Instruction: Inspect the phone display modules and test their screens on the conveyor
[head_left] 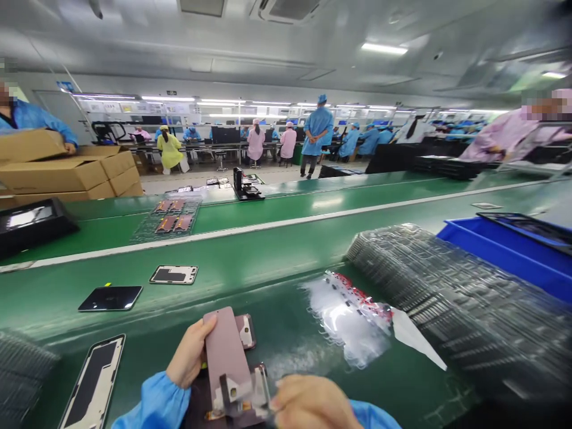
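Note:
My left hand (pixel 188 351) grips a flat pinkish phone screen panel (pixel 227 342) by its upper left edge, thumb on its face. A flex cable with a silvery patch (pixel 233 393) is at the panel's lower end. Close to that end is my right hand (pixel 313 402), blurred, its fingers curled together; what they pinch, if anything, cannot be made out. Beneath and beside the held panel lie more such panels (pixel 246 331), partly covered. To the left, a phone frame with a white and dark inside (pixel 93 384) rests on the green bench.
A dark phone screen (pixel 111 298) and a pale phone frame (pixel 173 274) lie ahead on the green conveyor. At right are clear film strips with red tabs (pixel 351 316), stacked clear plastic trays (pixel 447 298) and a blue bin (pixel 504 250). Several co-workers stand or sit beyond.

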`<action>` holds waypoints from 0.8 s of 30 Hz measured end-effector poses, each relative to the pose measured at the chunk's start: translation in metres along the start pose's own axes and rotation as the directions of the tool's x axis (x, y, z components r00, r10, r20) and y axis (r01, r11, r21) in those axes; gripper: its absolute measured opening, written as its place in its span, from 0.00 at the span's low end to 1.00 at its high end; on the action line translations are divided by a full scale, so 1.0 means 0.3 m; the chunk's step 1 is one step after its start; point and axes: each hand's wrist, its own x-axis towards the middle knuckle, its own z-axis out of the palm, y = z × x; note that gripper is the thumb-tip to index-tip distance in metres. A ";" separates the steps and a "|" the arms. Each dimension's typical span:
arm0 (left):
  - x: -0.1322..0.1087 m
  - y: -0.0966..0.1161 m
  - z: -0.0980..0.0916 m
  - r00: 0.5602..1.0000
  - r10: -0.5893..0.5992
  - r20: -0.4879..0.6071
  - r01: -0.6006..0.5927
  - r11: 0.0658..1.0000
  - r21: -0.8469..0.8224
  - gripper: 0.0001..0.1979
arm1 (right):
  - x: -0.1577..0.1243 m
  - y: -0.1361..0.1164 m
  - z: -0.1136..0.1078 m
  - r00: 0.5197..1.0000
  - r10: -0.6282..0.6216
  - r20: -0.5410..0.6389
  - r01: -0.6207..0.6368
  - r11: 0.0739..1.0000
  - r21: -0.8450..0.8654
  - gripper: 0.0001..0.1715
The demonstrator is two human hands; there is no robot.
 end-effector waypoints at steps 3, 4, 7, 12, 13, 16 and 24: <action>0.007 0.034 -0.023 0.999 -0.006 -0.040 0.006 1.000 0.010 0.15 | 0.056 0.230 -0.170 0.937 0.338 -0.086 -0.339 0.941 0.000 0.21; 0.000 0.044 -0.028 0.999 -0.012 -0.034 0.012 1.000 0.010 0.13 | 0.080 0.309 -0.223 0.883 0.456 -0.108 -0.459 0.889 0.004 0.22; -0.040 0.072 -0.033 1.000 -0.023 0.021 0.023 1.000 0.005 0.14 | 0.132 0.504 -0.321 0.709 0.693 -0.131 -0.699 0.716 0.008 0.24; -0.123 0.128 -0.022 0.989 0.009 0.149 -0.004 0.999 -0.032 0.22 | 0.122 0.676 -0.312 0.615 0.775 -0.147 -0.786 0.618 -0.034 0.16; -0.135 0.140 -0.018 0.986 0.011 0.164 -0.006 0.999 -0.033 0.23 | 0.112 0.693 -0.305 0.594 0.789 -0.160 -0.803 0.594 -0.052 0.14; -0.151 0.168 -0.007 0.986 0.008 0.166 -0.005 1.000 -0.018 0.24 | 0.095 0.700 -0.293 0.552 0.801 -0.233 -0.831 0.550 -0.081 0.13; -0.121 0.092 0.138 0.943 0.141 0.303 -0.110 0.987 -0.115 0.24 | 0.140 0.268 -0.082 0.698 0.679 0.228 -0.705 0.593 0.391 0.38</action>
